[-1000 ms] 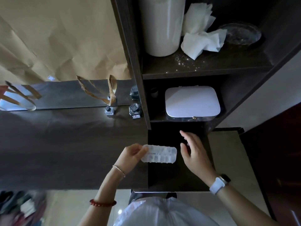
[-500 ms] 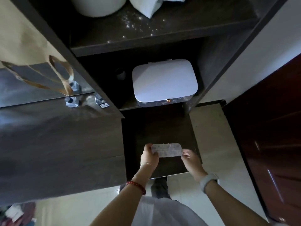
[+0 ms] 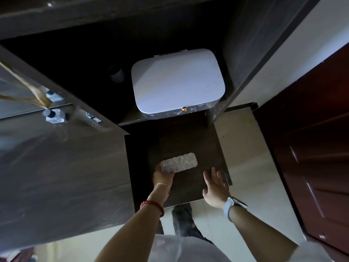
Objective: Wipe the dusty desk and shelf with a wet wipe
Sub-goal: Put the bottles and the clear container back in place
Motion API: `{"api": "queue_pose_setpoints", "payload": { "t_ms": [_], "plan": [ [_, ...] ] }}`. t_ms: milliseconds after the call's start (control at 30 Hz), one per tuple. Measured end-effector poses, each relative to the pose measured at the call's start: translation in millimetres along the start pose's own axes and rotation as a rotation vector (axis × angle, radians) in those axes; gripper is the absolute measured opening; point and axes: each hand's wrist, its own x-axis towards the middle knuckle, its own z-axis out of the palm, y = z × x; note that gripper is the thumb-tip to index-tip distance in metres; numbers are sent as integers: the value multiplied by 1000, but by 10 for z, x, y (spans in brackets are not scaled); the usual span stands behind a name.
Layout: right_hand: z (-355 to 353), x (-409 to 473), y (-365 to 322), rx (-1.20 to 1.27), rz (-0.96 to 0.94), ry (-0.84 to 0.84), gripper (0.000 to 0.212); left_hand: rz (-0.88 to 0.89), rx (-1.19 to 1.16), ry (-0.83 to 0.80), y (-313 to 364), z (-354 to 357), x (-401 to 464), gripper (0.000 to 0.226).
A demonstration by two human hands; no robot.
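Over the dark low shelf (image 3: 188, 140), near its front edge, we see the left hand (image 3: 163, 175) gripping a translucent rectangular wipe packet (image 3: 179, 163) by its left end; the right hand (image 3: 215, 187) hovers open-fingered beside it.

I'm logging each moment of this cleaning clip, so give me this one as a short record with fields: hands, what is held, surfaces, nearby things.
left hand: left hand grips one end of the wet wipe pack
right hand: right hand open, fingers spread, holds nothing, apart from the pack
pack position: over the low dark panel
wiping: no loose wipe in view
shelf: white lidded box stands in the compartment above the panel
desk: dark desk top to the left, small glass bottle at its back
right side: red-brown door
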Motion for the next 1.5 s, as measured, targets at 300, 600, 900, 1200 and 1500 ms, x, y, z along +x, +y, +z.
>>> {"api": "queue_pose_setpoints", "payload": {
  "t_ms": [300, 600, 900, 1200, 1500],
  "plan": [
    [-94, -19, -9, 133, 12, 98, 54, 102, 119, -26, 222, -169, -221, 57],
    [-1243, -551, -472, 633, -417, 866, 34, 741, -87, 280, 974, -723, -876, 20],
    [-2143, -721, -987, 582, -548, 1175, 37, 884, -132, 411, 1753, -778, -1027, 43],
    [-2244, -458, -1157, 697, -278, 893, 60, 625, 26, 217, 1933, -782, -886, 50],
    [-1569, -958, -1073, 927, -399, 1006, 54, 843, 60, 243, 1329, -997, -1254, 55]
  ]
}}
